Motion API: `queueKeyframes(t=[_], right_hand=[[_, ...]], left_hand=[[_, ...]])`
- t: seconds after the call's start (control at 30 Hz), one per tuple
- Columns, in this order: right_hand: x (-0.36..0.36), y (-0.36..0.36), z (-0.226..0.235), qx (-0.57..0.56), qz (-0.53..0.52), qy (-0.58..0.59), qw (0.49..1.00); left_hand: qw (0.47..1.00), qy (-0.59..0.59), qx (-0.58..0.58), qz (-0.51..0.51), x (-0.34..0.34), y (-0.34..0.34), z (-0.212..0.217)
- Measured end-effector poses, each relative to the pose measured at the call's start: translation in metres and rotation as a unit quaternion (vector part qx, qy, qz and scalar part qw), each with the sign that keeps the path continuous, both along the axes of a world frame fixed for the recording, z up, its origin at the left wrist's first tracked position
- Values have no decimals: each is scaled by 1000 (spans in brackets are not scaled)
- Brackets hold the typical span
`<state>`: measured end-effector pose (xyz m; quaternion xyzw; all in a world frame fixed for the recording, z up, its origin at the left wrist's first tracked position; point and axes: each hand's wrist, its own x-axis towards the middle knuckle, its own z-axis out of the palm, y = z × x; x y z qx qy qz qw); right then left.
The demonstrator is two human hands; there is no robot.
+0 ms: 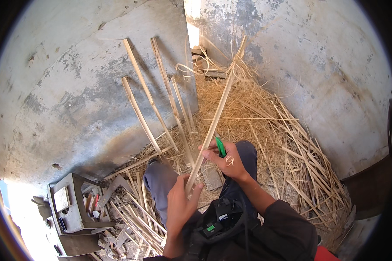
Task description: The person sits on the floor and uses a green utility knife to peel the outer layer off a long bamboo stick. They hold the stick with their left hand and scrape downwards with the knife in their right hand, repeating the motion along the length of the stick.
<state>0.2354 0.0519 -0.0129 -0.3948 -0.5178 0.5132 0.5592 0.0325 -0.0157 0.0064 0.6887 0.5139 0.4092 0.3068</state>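
- Worn grey walls (82, 87) meet in a corner, and the floor carries a golden heap of shavings (224, 98); loose sticks (307, 172) lie along its right side, while a box of tools (76, 224) stands at the left
- The long pale strip (220, 106) slants up from between the person's knees toward the corner; its far end is fringed with curled slivers (240, 65)
- The left hand (180, 202) has its fingers closed round the strip's near end; the right hand (231, 160) pinches it a little farther up, a green tool (221, 147) held in the same grip; whether its cutting edge touches the wood cannot be told
- Several upright strips (150, 95) lean on the left wall, apart from both hands
- The step in hand looks like paring the strip down; the next move, I judge, calls for a firm left hold, a shallow, even angle on the tool, and left fingers kept out of the blade's path
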Motion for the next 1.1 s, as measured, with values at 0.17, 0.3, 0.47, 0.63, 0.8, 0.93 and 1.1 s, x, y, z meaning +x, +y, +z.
queueKeyframes(t=[0.17,0.3,0.47,0.63,0.8,0.93,1.1], right_hand=[[1,-2,10,33,-14,-141,989],[19,2,22,71,-75,-289,952],[55,22,-10,21,-99,-549,830],[59,33,-22,20,-114,-578,808],[43,20,11,94,-19,-327,940],[28,2,15,140,5,-231,963],[12,3,6,255,-15,-261,931]], left_hand=[[991,-87,-97,-21,0,16,-14],[968,-190,-162,0,-10,19,-27],[974,-167,-151,37,-18,20,-16],[976,-156,-152,23,-24,20,-14],[967,-200,-158,-7,-18,18,-11],[964,-212,-153,-39,-8,16,-3],[959,-217,-169,-64,-3,12,-3]])
